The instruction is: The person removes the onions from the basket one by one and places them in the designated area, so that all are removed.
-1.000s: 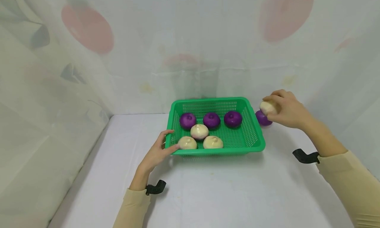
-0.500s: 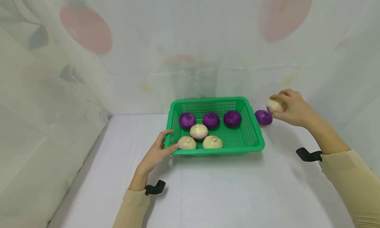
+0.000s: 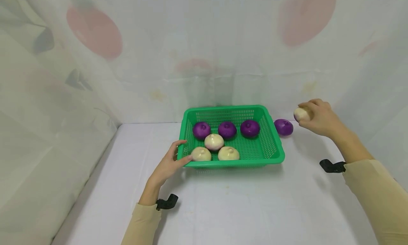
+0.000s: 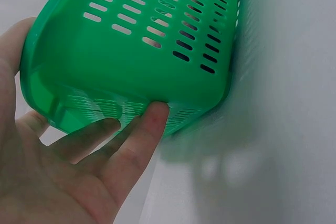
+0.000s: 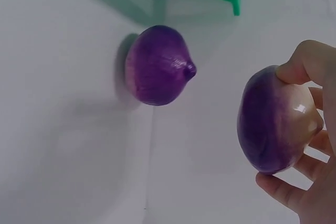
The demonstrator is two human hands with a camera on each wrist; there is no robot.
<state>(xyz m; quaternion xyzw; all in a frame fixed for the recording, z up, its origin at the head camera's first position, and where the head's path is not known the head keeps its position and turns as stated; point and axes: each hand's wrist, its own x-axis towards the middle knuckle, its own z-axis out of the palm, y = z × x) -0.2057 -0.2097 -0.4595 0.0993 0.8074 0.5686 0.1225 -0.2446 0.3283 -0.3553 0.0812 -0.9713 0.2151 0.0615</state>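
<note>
My left hand (image 3: pixel 168 166) grips the front left corner of a green plastic basket (image 3: pixel 236 163), thumb over the rim. In the left wrist view, its fingers (image 4: pixel 137 145) lie against the basket's outer wall. Right of the basket, my right hand (image 3: pixel 319 117) holds a turnip (image 3: pixel 301 114) up off the table. The right wrist view shows this turnip (image 5: pixel 278 121) as half purple and half cream, pinched between thumb and fingers. A purple bulb with a small nub (image 5: pixel 159 66) rests on the table between the basket and that hand.
Inside the basket, several round vegetables sit apart: purple bulbs (image 3: pixel 227 130) along the back and cream-topped ones (image 3: pixel 214 142) in front. A white cloth covers the table (image 3: pixel 242 209). Patterned fabric (image 3: pixel 204 43) hangs behind, with more fabric (image 3: pixel 41 131) at the left.
My right hand has moved right with the turnip, away from the basket, uncovering more of the purple bulb on the table. The left hand and basket have stayed put.
</note>
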